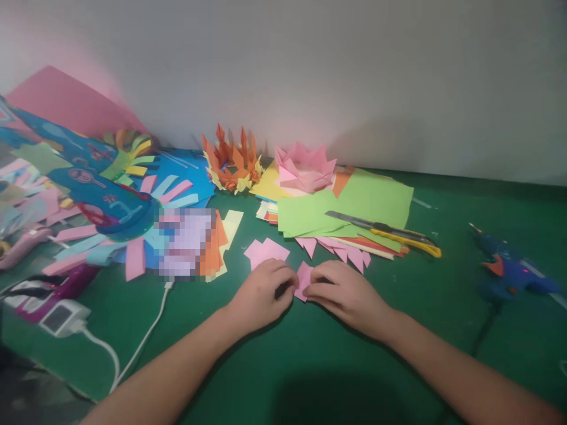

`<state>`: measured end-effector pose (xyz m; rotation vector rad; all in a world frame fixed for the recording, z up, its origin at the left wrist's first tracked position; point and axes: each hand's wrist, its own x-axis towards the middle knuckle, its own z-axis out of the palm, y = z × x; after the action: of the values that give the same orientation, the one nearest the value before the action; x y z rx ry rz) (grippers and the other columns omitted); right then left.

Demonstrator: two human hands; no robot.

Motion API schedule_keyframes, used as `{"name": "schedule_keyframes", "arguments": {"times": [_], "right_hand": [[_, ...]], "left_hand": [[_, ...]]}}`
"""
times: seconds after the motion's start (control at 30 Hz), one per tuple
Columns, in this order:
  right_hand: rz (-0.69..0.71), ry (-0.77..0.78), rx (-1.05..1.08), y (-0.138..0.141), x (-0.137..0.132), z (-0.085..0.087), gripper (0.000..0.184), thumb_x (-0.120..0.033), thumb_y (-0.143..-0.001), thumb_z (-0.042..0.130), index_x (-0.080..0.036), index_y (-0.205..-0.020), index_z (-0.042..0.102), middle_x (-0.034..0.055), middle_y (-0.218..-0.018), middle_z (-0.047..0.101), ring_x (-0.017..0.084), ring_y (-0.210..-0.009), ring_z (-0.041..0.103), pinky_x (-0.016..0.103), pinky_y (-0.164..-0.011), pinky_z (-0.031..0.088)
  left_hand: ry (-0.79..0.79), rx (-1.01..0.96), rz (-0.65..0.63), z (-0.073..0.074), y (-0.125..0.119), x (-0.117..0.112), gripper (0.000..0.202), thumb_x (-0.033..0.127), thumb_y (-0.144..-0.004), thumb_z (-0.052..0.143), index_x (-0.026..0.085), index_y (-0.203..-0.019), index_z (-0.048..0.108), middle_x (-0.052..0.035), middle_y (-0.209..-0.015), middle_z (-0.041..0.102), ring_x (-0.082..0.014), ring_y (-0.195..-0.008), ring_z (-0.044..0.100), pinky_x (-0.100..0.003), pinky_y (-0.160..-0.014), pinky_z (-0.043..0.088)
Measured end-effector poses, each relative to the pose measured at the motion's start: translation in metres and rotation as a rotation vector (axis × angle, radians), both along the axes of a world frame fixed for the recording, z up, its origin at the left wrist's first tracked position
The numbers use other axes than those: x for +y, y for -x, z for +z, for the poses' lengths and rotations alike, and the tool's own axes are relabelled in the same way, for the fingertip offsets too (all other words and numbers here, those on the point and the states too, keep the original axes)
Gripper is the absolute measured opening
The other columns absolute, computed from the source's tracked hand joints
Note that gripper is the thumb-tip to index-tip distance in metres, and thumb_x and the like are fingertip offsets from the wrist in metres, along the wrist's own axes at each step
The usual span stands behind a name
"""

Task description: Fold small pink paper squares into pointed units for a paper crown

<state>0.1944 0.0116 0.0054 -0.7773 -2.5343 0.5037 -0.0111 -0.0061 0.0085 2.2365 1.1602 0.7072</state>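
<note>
Both of my hands rest low on the green table (310, 354) and pinch one small pink paper piece (303, 278) between them. My left hand (261, 292) has its fingers curled on the piece's left side. My right hand (345, 292) presses its fingers together on the right side. A few loose pink squares (266, 251) lie just beyond my left hand. Folded pink triangles (349, 254) lie just past my right hand, beside a stack of coloured sheets topped with light green paper (354, 206).
A yellow utility knife (390, 231) lies on the green sheets. A blue glue gun (509, 271) stands at right. An orange paper flower (233, 159) and a pink one (305, 168) sit by the wall. Paper crafts, a charger (62, 319) and its white cable (142, 342) crowd the left.
</note>
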Motion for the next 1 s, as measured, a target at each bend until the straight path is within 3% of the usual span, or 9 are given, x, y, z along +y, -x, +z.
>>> {"name": "schedule_keyframes", "arguments": {"times": [0.27,0.63,1.0], "right_hand": [[-0.019,0.036,-0.026,0.001,0.000,0.000,0.021,-0.029,-0.092,0.048,-0.022,-0.086,0.067,0.0038,-0.083,0.061,0.017,-0.079,0.050,0.031,-0.071,0.035],[-0.154,0.249,0.063,0.009,-0.001,-0.004,0.014,-0.027,-0.087,0.057,-0.020,-0.077,0.063,0.0033,-0.078,0.062,0.018,-0.078,0.054,0.032,-0.069,0.041],[-0.251,0.281,0.044,0.015,-0.003,-0.002,0.012,-0.018,-0.082,0.058,-0.018,-0.069,0.057,0.0016,-0.069,0.057,0.017,-0.071,0.050,0.029,-0.063,0.038]], "left_hand": [[-0.079,0.036,0.032,-0.001,0.001,0.002,0.013,0.014,-0.081,0.052,0.019,-0.085,0.064,-0.0060,-0.090,0.057,-0.0193,-0.088,0.053,-0.034,-0.079,0.043],[-0.024,0.054,0.060,0.000,0.003,0.001,0.014,0.014,-0.083,0.051,0.020,-0.088,0.063,-0.0051,-0.088,0.059,-0.0197,-0.088,0.053,-0.036,-0.081,0.041],[0.033,0.062,0.108,0.000,0.002,-0.001,0.011,0.019,-0.081,0.057,0.020,-0.090,0.064,-0.0046,-0.088,0.057,-0.0204,-0.088,0.053,-0.037,-0.082,0.041]]}}
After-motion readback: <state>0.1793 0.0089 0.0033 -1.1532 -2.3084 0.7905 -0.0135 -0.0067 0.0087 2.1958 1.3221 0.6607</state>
